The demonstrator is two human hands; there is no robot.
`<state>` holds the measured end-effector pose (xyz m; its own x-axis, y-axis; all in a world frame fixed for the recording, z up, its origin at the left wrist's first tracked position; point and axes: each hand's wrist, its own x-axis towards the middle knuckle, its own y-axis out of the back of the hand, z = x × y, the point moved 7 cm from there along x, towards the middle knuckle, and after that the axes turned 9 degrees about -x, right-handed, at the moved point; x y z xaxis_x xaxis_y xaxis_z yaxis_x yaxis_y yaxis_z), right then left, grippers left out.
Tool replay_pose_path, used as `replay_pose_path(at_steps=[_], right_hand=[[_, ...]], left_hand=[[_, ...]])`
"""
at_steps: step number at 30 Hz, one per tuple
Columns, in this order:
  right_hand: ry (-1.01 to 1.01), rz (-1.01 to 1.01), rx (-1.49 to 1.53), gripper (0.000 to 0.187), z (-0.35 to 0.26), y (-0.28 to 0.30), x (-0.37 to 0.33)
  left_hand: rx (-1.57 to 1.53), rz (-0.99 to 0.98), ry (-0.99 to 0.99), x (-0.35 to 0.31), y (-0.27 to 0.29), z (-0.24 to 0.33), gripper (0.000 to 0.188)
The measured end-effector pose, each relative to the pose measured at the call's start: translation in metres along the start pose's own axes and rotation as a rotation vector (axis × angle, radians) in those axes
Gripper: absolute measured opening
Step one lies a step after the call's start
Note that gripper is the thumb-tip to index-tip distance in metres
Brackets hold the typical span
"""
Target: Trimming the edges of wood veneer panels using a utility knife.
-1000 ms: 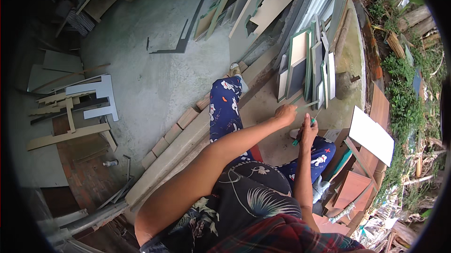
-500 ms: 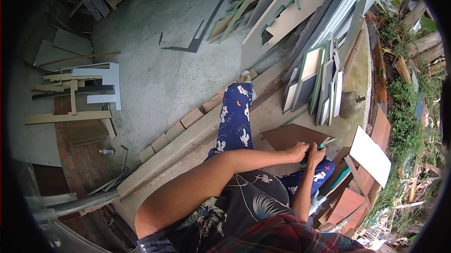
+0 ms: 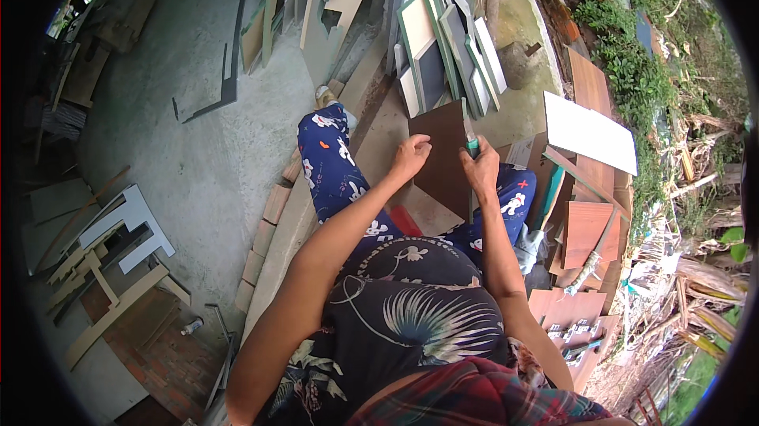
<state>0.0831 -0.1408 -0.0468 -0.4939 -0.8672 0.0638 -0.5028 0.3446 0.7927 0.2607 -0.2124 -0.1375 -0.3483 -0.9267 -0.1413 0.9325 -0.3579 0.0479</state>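
A brown board (image 3: pixel 444 177) stands tilted between my knees, its face turned toward me. My left hand (image 3: pixel 412 157) is at its left side, fingers curled around the edge. My right hand (image 3: pixel 481 168) grips a green-handled knife (image 3: pixel 472 143) with its grey blade pointing up, close beside the board's right edge. Whether the blade touches the edge is too small to tell. The lower part of the board goes down between my legs, where a red thing (image 3: pixel 405 221) shows partly.
Offcut panels with green edges (image 3: pixel 451 46) lean ahead. To my right lie a white panel (image 3: pixel 589 133), reddish-brown boards (image 3: pixel 589 234) and a hammer-like tool with a wrapped handle (image 3: pixel 589 268). A brick-edged step (image 3: pixel 265 240) runs along my left; cut pieces (image 3: pixel 118 228) lie beyond it.
My left hand has left the knife and moved to the board's left side. The board is now raised more upright, and my right hand holds the knife by its edge. The view has turned right.
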Motion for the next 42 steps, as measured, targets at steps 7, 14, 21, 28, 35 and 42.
replay_pose_path(at_steps=[7, 14, 21, 28, 35, 42], right_hand=[[0.315, -0.243, -0.158, 0.023, -0.038, 0.008, 0.002], [0.441, -0.372, -0.274, 0.025, -0.039, -0.019, -0.002], [0.299, -0.280, -0.257, 0.023, -0.024, -0.017, 0.017], [0.215, -0.146, -0.152, 0.056, -0.035, 0.005, 0.002], [0.167, -0.423, 0.081, 0.068, -0.059, -0.015, -0.035], [0.175, -0.337, 0.168, 0.078, -0.054, -0.016, -0.032]], left_hand=[[0.220, 0.083, -0.307, 0.029, 0.054, 0.033, 0.077], [0.400, -0.216, -0.256, 0.022, 0.056, 0.034, 0.055], [0.433, -0.187, -0.057, 0.012, 0.047, 0.023, 0.039], [0.125, -0.108, -0.224, 0.012, 0.041, 0.023, 0.034], [0.375, -0.080, -0.216, 0.016, 0.026, 0.013, 0.025], [0.411, -0.140, -0.331, 0.011, 0.005, 0.026, 0.022]])
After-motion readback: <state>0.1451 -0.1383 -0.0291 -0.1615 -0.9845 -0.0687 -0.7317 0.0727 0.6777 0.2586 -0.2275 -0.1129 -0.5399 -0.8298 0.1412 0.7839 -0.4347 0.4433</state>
